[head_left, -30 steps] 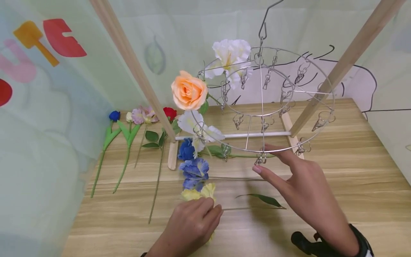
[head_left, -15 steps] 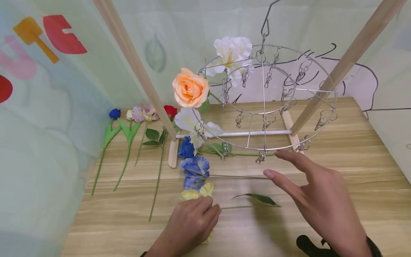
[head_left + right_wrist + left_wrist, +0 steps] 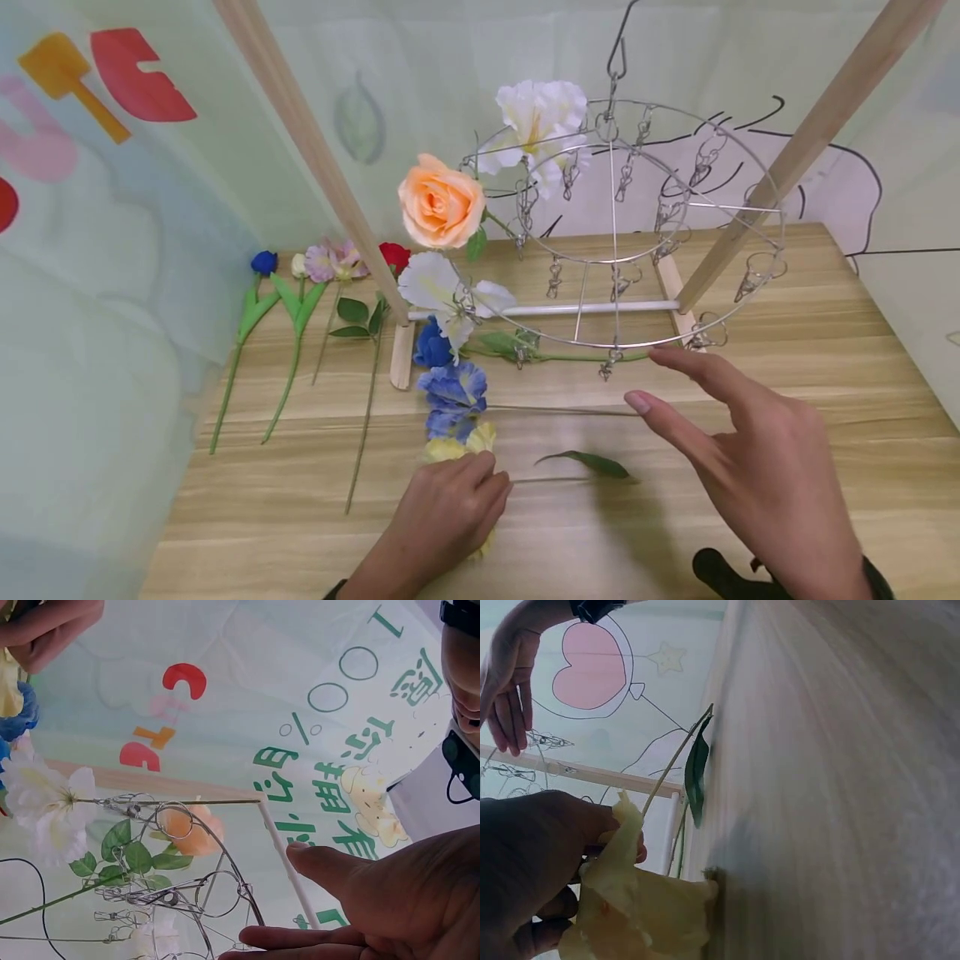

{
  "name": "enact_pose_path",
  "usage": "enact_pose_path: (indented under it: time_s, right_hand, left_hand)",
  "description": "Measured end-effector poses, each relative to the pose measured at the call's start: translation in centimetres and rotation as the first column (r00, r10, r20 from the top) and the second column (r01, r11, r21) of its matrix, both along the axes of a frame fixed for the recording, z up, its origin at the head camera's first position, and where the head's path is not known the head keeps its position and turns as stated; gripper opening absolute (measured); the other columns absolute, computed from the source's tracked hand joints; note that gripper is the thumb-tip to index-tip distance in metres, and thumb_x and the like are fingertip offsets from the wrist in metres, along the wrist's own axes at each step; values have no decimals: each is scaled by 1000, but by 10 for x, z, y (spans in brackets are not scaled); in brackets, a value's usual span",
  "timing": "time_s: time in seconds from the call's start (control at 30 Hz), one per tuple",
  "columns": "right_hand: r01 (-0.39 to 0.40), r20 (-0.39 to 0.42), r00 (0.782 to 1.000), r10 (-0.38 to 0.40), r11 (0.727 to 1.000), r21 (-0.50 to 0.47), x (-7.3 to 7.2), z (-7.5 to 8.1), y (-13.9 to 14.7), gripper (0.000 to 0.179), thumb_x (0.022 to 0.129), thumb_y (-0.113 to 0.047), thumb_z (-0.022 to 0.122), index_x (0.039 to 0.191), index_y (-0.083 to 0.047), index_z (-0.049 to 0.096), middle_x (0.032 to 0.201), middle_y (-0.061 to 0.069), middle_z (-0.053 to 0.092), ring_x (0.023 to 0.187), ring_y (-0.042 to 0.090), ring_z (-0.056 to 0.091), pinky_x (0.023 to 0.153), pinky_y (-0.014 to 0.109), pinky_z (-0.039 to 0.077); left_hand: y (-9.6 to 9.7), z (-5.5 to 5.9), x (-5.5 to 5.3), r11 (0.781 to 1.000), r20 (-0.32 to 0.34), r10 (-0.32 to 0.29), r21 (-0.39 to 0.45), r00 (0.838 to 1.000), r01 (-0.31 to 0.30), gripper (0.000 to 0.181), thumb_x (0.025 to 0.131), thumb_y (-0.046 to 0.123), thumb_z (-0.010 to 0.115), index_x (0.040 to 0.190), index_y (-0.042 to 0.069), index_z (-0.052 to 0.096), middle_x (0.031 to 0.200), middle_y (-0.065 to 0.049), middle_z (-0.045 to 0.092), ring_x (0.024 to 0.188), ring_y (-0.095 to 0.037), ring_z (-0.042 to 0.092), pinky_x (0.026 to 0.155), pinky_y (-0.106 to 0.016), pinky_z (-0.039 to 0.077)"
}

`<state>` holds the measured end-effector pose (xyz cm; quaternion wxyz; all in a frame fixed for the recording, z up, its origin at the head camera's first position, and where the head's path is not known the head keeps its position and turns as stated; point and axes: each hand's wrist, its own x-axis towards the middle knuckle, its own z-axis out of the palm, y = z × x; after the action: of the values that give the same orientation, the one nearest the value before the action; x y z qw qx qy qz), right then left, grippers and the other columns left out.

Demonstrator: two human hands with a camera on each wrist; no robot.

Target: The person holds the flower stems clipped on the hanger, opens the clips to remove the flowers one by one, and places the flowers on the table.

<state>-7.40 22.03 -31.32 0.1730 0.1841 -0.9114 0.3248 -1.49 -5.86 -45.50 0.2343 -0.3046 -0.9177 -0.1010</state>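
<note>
My left hand grips a yellow artificial flower just under its head, low over the table. Its thin stem and long green leaf point to the right. Over the table hangs a round wire clip hanger with small metal clips. An orange rose, a white flower and a second white flower are clipped along its left side. My right hand, thumb and index finger spread apart, is beside the hanger's front clip and holds nothing.
Under the hanger lie a blue rose and a blue iris-like flower. Several more flowers, including a blue tulip and a red rose, lie at the left. Wooden posts frame the hanger. A black object sits at the front right.
My right hand has drawn back to the right, away from the front clip. My left hand, still gripping the yellow flower, has shifted slightly left, and the stem with it.
</note>
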Motion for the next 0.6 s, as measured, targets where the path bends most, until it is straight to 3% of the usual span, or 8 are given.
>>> enact_pose_path:
  time_s: [0.4,0.6]
  right_hand:
    - [-10,-57,998,10,1000,-3,0,-1,1,44,85,-23,91,127,-21,78,112,10,82,36,-10,28,59,14,40]
    - [-25,-95,995,21,999,-48,0,-3,1,44,83,-18,92,125,-21,79,114,9,81,37,-11,37,61,11,42]
  left_hand:
    - [0,-12,-4,998,47,57,-37,997,-55,18,86,15,82,74,17,70,70,8,46,56,-5,42,46,-18,33]
    - [1,-18,-5,995,85,76,-69,993,-70,20,87,17,82,72,18,69,70,9,47,55,-4,41,44,-17,27]
